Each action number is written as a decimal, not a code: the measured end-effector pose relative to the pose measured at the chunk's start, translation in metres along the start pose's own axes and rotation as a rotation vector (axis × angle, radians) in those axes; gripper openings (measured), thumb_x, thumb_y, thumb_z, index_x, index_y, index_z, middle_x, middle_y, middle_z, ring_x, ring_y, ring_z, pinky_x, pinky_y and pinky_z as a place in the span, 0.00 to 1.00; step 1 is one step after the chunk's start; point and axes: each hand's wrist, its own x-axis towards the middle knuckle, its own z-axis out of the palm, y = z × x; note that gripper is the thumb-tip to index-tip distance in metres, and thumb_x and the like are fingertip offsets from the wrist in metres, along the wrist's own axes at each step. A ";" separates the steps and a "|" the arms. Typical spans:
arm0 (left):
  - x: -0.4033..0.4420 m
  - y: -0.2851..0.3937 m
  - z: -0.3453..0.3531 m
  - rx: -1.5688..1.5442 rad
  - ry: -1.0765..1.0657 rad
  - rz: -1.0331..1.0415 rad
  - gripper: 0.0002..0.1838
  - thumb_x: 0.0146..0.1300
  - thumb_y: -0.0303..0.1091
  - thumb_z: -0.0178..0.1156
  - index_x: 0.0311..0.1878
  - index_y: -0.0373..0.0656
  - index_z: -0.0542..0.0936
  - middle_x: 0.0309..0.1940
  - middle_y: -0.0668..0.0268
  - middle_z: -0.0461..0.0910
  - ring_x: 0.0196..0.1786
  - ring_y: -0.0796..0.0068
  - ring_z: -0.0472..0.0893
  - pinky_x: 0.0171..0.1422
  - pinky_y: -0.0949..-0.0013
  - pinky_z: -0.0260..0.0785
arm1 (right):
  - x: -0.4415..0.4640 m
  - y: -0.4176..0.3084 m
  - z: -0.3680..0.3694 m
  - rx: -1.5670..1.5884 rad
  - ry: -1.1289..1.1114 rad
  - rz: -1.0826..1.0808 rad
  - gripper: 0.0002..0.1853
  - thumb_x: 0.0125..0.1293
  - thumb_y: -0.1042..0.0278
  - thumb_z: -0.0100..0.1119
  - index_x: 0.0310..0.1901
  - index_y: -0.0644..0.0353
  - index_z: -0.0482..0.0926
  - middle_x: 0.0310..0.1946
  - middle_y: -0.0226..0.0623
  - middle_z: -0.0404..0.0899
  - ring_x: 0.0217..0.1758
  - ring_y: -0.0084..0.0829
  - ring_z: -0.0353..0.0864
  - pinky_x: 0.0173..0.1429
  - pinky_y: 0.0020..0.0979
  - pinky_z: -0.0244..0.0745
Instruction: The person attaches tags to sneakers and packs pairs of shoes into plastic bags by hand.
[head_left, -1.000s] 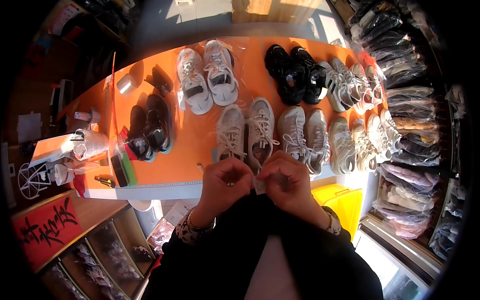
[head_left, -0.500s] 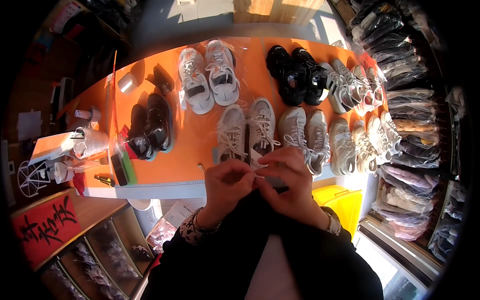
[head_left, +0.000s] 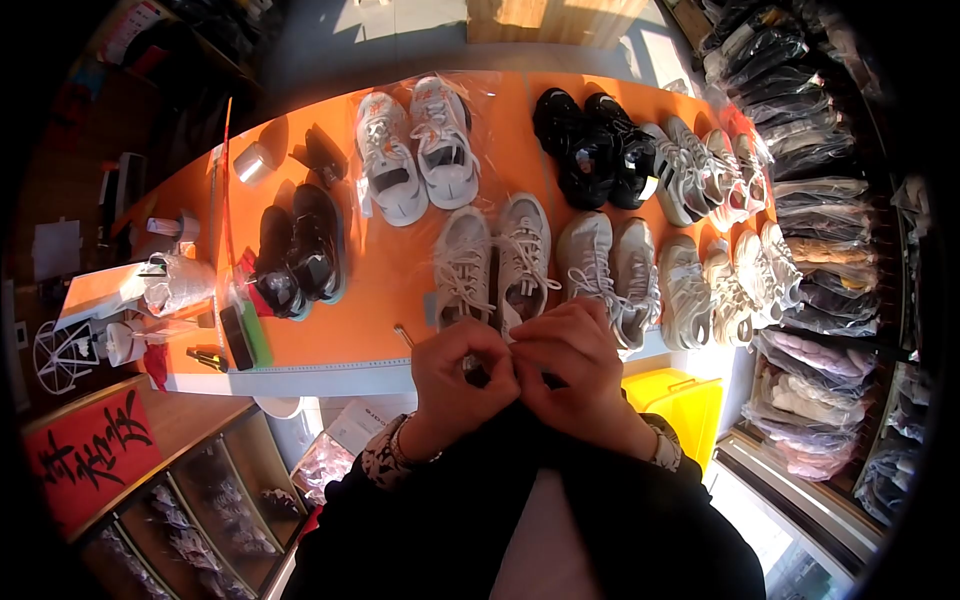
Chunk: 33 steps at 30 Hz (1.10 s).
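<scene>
My left hand (head_left: 458, 380) and my right hand (head_left: 577, 372) meet at the fingertips in front of my chest, over the table's near edge. Each is closed in a pinch, thumb against index finger. Whatever lies between the fingertips is too small or too hidden to name. Just beyond them a pair of grey-white lace-up sneakers (head_left: 463, 262) rests on the orange table (head_left: 385, 330), toes pointing away. A small white tag or paper shows at the right shoe of that pair, partly behind my right hand. Another white pair (head_left: 589, 255) stands to the right.
White sneakers (head_left: 440, 150) on clear plastic and black sneakers (head_left: 570, 145) stand farther back. Dark shoes (head_left: 317, 240), a brush (head_left: 240, 335) and a tape roll (head_left: 255, 163) lie left. Several pale pairs line the right end. A yellow bin (head_left: 680, 405) stands below; bagged goods (head_left: 825, 270) hang right.
My fingertips have drawn closer together, and both hands are more tightly curled. The white tag-like piece seen by my right fingers is now mostly covered. The shoes have stayed put.
</scene>
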 end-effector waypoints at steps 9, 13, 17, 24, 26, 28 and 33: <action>0.001 -0.004 0.005 -0.012 0.089 0.072 0.05 0.49 0.18 0.63 0.29 0.36 0.78 0.25 0.67 0.79 0.27 0.82 0.78 0.33 0.79 0.70 | -0.002 0.000 0.000 0.159 0.036 0.147 0.15 0.42 0.82 0.67 0.35 0.59 0.80 0.37 0.32 0.81 0.36 0.35 0.78 0.41 0.32 0.70; -0.002 0.000 0.002 -0.087 0.090 0.006 0.05 0.52 0.17 0.62 0.33 0.33 0.78 0.29 0.65 0.79 0.32 0.80 0.79 0.39 0.77 0.72 | -0.001 0.000 0.000 0.052 0.031 0.063 0.15 0.41 0.81 0.67 0.35 0.59 0.80 0.38 0.33 0.81 0.35 0.34 0.79 0.42 0.33 0.69; -0.003 -0.001 0.001 -0.040 0.049 -0.006 0.06 0.53 0.16 0.60 0.35 0.31 0.77 0.33 0.63 0.78 0.36 0.78 0.78 0.43 0.76 0.72 | 0.000 -0.001 -0.001 -0.013 0.010 0.020 0.15 0.40 0.80 0.67 0.35 0.59 0.81 0.39 0.32 0.80 0.35 0.33 0.79 0.42 0.34 0.68; 0.000 -0.002 0.002 0.012 0.063 0.056 0.07 0.48 0.14 0.59 0.31 0.34 0.75 0.29 0.66 0.76 0.32 0.81 0.74 0.38 0.78 0.68 | -0.001 0.000 0.001 0.011 -0.007 0.012 0.15 0.41 0.80 0.67 0.35 0.60 0.81 0.39 0.32 0.80 0.35 0.33 0.79 0.43 0.34 0.69; 0.001 -0.001 0.001 0.062 0.061 0.071 0.07 0.47 0.14 0.58 0.29 0.35 0.75 0.28 0.66 0.76 0.31 0.81 0.74 0.37 0.78 0.67 | -0.002 -0.001 0.001 0.064 -0.016 0.056 0.14 0.42 0.81 0.68 0.35 0.59 0.80 0.38 0.33 0.81 0.35 0.33 0.78 0.43 0.33 0.69; 0.003 -0.003 0.004 0.080 0.090 0.099 0.07 0.45 0.16 0.60 0.28 0.37 0.75 0.25 0.67 0.76 0.28 0.81 0.75 0.34 0.78 0.68 | -0.002 -0.001 0.001 0.074 -0.010 0.073 0.14 0.43 0.81 0.68 0.34 0.59 0.80 0.38 0.34 0.81 0.35 0.34 0.79 0.42 0.33 0.70; 0.004 -0.003 0.005 0.084 0.107 0.128 0.07 0.44 0.19 0.63 0.25 0.39 0.75 0.22 0.68 0.76 0.25 0.81 0.76 0.30 0.79 0.68 | -0.005 -0.003 0.003 0.154 -0.014 0.177 0.12 0.45 0.83 0.66 0.33 0.60 0.79 0.36 0.35 0.81 0.37 0.36 0.79 0.41 0.32 0.73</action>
